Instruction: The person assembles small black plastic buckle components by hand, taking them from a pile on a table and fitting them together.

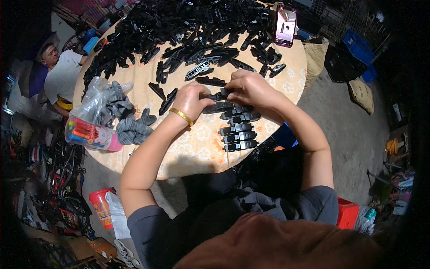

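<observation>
Table: round top (197,148) under a pale floral cloth, standing on a grey concrete floor (354,134).
Heap: glossy black plastic parts (179,27) piled across the far half.
Row: finished black clips (239,130), ribbed and oblong, stacked near the front edge.
Left hand (193,101): gold bangle on wrist, fingers closed on a black clip piece (219,96).
Right hand (251,87): pinching the same piece from the other end.
Side: grey knit gloves (130,125), crinkled clear bag (92,101), phone (285,24).

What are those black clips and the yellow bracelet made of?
The black clips look like moulded plastic: uniform black with a dull sheen. The bracelet on the left wrist looks like gold-coloured metal, smooth and shiny, though it might only be plated.
</observation>
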Action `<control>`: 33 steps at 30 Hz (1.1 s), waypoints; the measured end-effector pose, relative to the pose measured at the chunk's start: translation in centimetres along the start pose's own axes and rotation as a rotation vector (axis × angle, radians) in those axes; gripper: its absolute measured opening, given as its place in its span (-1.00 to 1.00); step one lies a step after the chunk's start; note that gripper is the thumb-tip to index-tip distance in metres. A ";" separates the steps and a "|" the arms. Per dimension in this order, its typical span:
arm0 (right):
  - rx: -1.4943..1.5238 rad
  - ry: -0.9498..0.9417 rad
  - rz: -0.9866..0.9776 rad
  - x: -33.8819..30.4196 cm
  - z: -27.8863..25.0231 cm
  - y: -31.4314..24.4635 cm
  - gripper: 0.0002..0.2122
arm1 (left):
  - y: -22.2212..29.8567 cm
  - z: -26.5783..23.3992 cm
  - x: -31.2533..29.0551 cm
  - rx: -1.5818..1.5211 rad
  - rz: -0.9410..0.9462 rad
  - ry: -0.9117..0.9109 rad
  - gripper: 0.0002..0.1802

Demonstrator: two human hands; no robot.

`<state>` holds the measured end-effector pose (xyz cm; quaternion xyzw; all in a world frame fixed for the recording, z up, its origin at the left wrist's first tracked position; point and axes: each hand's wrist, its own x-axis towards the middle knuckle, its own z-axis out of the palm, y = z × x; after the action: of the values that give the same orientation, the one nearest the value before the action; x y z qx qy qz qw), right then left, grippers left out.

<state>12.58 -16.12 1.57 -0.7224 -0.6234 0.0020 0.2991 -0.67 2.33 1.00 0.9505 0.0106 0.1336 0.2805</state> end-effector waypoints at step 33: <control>0.207 -0.201 -0.033 1.3 -0.6 0.3 -0.84 | -0.5 0.0 0.7 -0.368 -0.029 -0.275 -0.51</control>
<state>13.32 -15.26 2.44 -0.6736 -0.6584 0.1340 0.3080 -0.01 2.77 0.89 0.8924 -0.0388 -0.0015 0.4496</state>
